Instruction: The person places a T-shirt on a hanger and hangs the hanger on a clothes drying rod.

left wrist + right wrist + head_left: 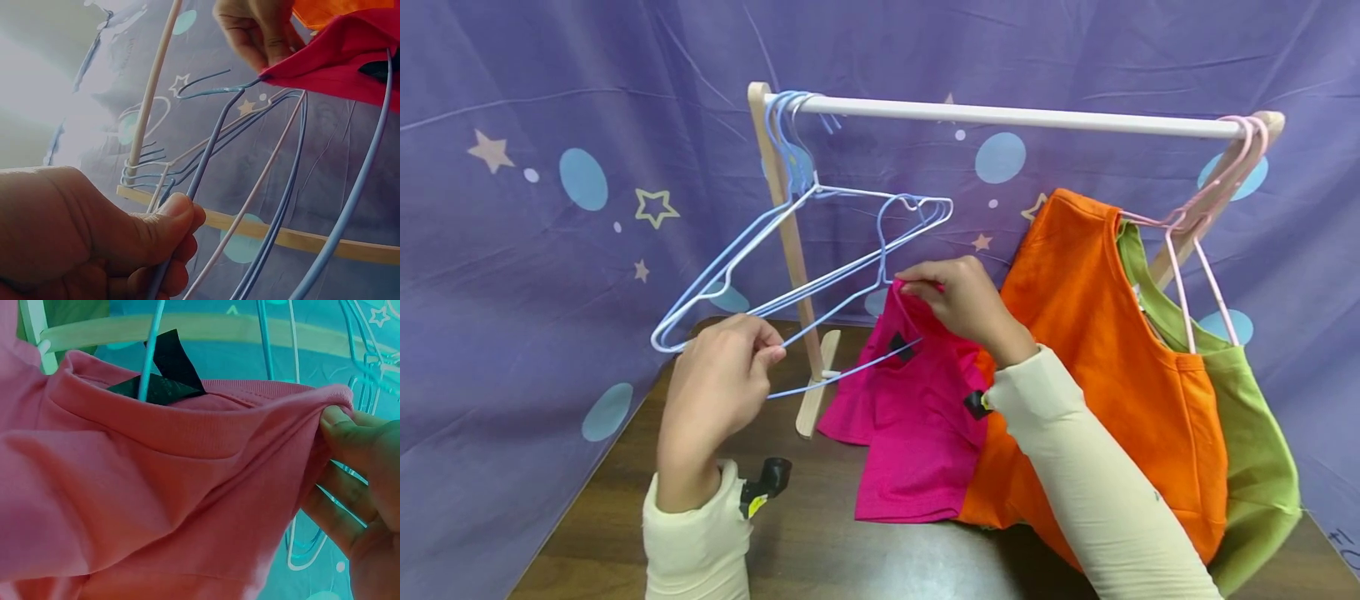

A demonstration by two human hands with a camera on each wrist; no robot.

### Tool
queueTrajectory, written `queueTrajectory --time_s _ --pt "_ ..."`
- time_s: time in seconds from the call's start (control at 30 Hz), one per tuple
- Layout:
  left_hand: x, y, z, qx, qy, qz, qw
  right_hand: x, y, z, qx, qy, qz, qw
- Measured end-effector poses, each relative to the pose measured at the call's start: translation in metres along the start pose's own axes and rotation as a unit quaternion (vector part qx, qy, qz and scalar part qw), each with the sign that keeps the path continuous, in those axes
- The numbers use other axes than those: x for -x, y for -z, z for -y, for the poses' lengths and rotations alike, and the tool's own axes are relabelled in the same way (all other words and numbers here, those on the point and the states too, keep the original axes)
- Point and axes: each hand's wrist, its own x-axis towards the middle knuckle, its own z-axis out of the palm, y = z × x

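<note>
My left hand (pixel 718 383) pinches one arm of a blue wire hanger (pixel 214 139) between thumb and fingers. The far end of that hanger goes into the neck opening of a magenta T-shirt (pixel 917 454), beside a dark label (pixel 172 365). At the collar, my right hand (pixel 966 302) holds the fabric between thumb and fingers and draws the neckline out to one side. The hanger's hook stands up next to the right fingertips. The shirt hangs down toward the table, and its inside is mostly hidden.
A rack with a white rail (pixel 1000 115) stands on the wooden table (pixel 805 542). White and blue hangers (pixel 730 262) hang at its left end. To the right, an orange top (pixel 1097 375) and a green top (pixel 1255 450) hang on pink hangers (pixel 1213 283).
</note>
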Motion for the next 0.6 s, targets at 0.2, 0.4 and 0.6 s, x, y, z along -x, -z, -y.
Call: queueTrajectory --time_s 0.2,0.4,0.6 --pt "-0.002 -0.004 0.0 -0.001 0.001 -0.02 0.9998 -0.003 -0.003 0.004 0.016 0.012 -0.006 1.0" --pt "-0.004 -0.011 -0.006 0.001 -0.015 -0.108 0.994 -0.002 -0.004 0.004 0.051 0.018 -0.017 0.998" --pt "-0.007 -0.02 -0.023 0.038 -0.105 -0.173 0.9786 0.0 -0.004 0.003 0.07 0.011 -0.032 0.997"
